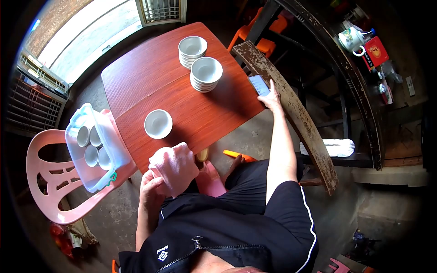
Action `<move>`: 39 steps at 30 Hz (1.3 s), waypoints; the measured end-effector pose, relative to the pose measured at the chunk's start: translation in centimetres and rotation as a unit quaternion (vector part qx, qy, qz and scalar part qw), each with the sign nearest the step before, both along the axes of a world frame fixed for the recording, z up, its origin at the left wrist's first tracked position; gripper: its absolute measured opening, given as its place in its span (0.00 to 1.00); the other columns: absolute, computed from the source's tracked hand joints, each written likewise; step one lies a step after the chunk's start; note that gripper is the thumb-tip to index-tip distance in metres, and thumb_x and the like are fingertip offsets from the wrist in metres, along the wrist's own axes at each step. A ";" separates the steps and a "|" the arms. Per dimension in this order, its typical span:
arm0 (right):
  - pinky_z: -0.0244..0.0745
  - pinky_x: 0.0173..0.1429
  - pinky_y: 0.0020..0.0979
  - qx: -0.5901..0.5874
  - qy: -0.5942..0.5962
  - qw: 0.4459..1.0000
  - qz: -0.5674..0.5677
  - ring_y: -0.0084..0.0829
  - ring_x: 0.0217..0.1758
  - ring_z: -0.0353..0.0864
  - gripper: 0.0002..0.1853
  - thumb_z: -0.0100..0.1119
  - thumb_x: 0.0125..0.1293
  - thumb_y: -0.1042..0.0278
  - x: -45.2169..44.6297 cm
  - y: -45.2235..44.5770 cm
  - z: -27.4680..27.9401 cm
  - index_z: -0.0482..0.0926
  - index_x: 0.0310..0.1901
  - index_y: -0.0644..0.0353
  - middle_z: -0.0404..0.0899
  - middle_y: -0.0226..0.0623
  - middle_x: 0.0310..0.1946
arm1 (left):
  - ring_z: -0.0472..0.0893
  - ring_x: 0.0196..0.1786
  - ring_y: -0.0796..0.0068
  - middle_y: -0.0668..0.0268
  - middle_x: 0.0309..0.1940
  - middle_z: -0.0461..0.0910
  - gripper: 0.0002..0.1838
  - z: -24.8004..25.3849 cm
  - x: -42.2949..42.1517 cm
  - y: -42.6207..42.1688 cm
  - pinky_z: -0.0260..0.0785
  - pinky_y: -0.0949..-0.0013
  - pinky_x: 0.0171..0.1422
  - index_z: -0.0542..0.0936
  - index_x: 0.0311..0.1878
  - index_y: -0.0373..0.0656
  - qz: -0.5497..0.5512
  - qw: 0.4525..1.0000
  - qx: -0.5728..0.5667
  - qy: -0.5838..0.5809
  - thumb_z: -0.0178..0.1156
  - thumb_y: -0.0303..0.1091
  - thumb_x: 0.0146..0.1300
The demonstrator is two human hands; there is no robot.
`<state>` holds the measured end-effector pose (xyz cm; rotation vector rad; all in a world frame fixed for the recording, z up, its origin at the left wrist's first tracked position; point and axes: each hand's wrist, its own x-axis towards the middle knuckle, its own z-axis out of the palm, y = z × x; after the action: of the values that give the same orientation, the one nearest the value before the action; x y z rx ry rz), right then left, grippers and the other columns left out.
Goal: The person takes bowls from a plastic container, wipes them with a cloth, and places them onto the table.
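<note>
My left hand (148,189) is closed on a pink cloth (175,168) in front of my chest, at the near edge of the table. The cloth is bunched up, and I cannot tell whether anything is inside it. My right hand (272,99) reaches forward and grips a smartphone (259,85) with a lit screen, by the table's right corner and the worn wooden bench (296,113). A single white bowl (158,124) stands upright on the table, just beyond the cloth. Farther back are two stacks of white bowls, a nearer stack (206,73) and a farther stack (192,48).
The reddish-brown table (141,86) fills the middle. On the left, a pink plastic chair (38,159) bears a clear bluish tub (98,179) with several white cups or bowls inside. A white towel (334,148), a mug (351,40) and a red box (375,52) are on the right.
</note>
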<state>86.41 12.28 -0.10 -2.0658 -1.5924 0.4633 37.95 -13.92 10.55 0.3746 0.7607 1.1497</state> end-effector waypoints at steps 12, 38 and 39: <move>0.56 0.75 0.42 -0.057 -0.046 0.997 -0.016 0.46 0.73 0.55 0.59 0.72 0.38 0.67 11.4 1.3 -1.3 0.48 0.74 0.46 0.56 0.49 0.70 | 0.82 0.47 0.64 0.55 0.44 0.81 0.23 1.1 2.3 1.2 0.75 0.62 0.55 0.76 0.50 0.31 -0.014 1.000 -0.009 0.007 0.67 0.33 0.52; 0.64 0.66 0.42 0.214 0.348 0.834 0.372 0.48 0.61 0.71 0.18 0.48 0.68 0.76 -31.9 -29.3 13.8 0.73 0.58 0.65 0.74 0.49 0.55 | 0.78 0.49 0.79 0.64 0.50 0.79 0.21 1.8 1.7 -8.7 0.70 0.73 0.56 0.73 0.59 0.32 -0.013 0.995 0.072 -0.067 0.59 0.33 0.66; 0.66 0.66 0.37 0.149 0.473 0.810 0.314 0.40 0.63 0.72 0.19 0.49 0.70 0.72 -32.7 -29.9 13.8 0.70 0.61 0.68 0.74 0.50 0.56 | 0.77 0.51 0.78 0.64 0.49 0.79 0.22 1.8 1.4 -9.4 0.68 0.72 0.59 0.72 0.59 0.31 -0.009 0.996 0.081 -0.022 0.58 0.35 0.67</move>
<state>53.70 -17.66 13.66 -0.7459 -1.4769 1.1548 39.31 -23.36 12.34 0.4894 0.6260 1.2023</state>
